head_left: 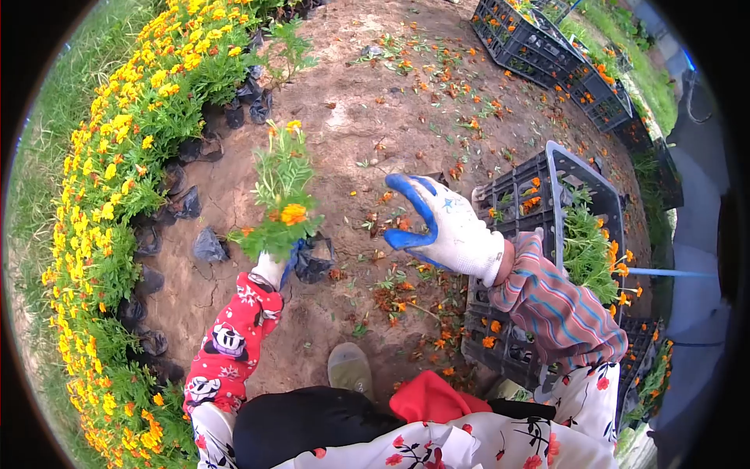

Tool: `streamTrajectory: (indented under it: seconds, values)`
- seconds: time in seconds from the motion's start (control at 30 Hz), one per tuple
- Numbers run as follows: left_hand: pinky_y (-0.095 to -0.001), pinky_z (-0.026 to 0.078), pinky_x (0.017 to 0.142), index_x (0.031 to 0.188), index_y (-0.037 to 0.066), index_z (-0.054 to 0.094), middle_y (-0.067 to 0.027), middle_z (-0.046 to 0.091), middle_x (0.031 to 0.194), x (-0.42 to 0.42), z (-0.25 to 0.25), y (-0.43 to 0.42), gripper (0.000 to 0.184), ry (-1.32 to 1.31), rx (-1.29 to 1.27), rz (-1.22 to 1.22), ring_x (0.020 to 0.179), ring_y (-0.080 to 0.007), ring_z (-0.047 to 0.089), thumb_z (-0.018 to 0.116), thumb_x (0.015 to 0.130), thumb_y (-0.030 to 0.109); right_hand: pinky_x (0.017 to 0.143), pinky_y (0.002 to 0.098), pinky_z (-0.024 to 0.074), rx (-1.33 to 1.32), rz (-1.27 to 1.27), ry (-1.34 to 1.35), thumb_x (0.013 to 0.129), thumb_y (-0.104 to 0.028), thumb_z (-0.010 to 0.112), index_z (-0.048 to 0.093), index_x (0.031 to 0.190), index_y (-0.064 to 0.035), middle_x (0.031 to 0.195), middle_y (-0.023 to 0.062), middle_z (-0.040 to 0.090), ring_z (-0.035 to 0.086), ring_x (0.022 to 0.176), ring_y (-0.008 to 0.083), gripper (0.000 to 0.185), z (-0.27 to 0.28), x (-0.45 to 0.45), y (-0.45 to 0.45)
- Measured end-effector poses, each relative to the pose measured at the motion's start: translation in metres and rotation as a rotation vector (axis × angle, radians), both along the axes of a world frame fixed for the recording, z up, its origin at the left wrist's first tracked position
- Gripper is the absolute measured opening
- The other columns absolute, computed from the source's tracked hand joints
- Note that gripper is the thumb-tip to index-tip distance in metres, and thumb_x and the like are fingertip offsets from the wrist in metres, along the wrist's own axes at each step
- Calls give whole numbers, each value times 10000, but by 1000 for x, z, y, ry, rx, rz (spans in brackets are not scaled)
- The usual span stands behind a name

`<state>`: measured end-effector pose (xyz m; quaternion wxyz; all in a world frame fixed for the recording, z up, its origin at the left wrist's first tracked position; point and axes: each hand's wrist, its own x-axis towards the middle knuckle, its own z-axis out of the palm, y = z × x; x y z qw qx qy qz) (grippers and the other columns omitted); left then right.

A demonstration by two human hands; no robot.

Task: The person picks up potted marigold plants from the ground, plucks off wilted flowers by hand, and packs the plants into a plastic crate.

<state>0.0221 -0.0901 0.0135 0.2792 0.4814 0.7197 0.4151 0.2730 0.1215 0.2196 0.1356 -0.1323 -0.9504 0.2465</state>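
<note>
The head view showed the left hand point(275, 267) closed around the black bag point(315, 261) of a marigold plant point(283, 184); foliage hid part of the grip. The plant was above the bare soil point(351, 141), with orange flowers and green leaves leaning away from the wearer. The right hand point(447, 227), in a white glove with blue-coated fingers, was open and empty, its thumb and fingers spread towards the plant but apart from it. A small dark bag point(209, 246) sat on the soil just beside the left hand. Bagged yellow marigolds point(105, 211) stood in a curved bed along the left. A black crate point(556, 211) holding orange-flowered plants point(587, 254) was at the right forearm. Orange petals point(383, 301) and leaf scraps littered the ground.
</note>
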Motion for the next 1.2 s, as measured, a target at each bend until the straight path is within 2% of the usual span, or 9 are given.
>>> streamTrajectory:
  seconds: [0.03,0.2,0.37,0.6,0.83,0.9,0.97,1.1,1.2]
  values:
    - [-291,389,934,1245,34,481,-87,530,1219,11,18,9,332,-708,-4,210,1081,-170,506,391,970,197,851,437,435,43,52,-41,799,-364,627,456,1238,-70,1172,176,515,516,1057,349,555,-2,9,-2]
    - [-320,460,840,1157,94,541,-41,627,1023,58,129,44,439,-987,-88,-2,914,-169,594,330,968,429,713,440,459,-12,-80,9,821,-331,582,530,963,-62,875,144,565,580,830,350,309,71,82,31]
    - [-334,439,896,1169,73,513,-67,601,1015,90,206,78,407,-761,-88,-225,999,-201,572,342,971,385,720,394,468,61,-594,-366,807,-336,620,598,963,-75,835,121,624,593,811,320,305,126,238,53]
    - [-341,446,903,1124,-5,506,-104,602,1015,209,312,169,421,-578,-226,-563,981,-224,587,338,975,350,742,405,476,-199,-513,-977,766,-337,645,625,952,-61,891,150,637,608,866,320,334,39,378,10]
    - [-323,386,975,1270,-54,456,-129,506,1274,347,318,234,407,-145,-256,-1209,1128,-183,510,408,970,218,701,362,472,-82,-951,-251,856,-359,574,608,999,-61,832,118,640,612,772,247,332,87,441,42]
    - [-352,419,930,1196,33,552,-143,567,1203,396,306,253,328,673,174,-1524,1079,-264,549,483,931,214,687,304,469,-107,-1105,12,883,-328,562,617,1040,-51,874,66,642,601,778,162,324,111,462,32]
    - [-405,473,791,1041,51,620,-213,635,944,440,244,264,440,537,-88,-1422,891,-348,612,518,847,433,703,254,462,-219,-1002,854,914,-245,522,613,1079,-24,897,27,633,595,777,121,290,95,492,33]
    - [-396,474,816,1098,124,618,-186,650,932,511,190,244,533,1048,-594,-1502,916,-338,616,558,775,543,724,267,473,-416,-1004,692,916,-205,509,590,1121,-12,871,46,643,611,719,155,293,121,457,-36]
    - [-381,468,802,1081,70,604,-180,640,974,502,189,261,488,674,-566,-1779,900,-300,620,650,760,434,610,332,469,-209,-567,-40,824,-221,592,580,1107,-20,784,82,614,610,677,227,348,92,433,-46]
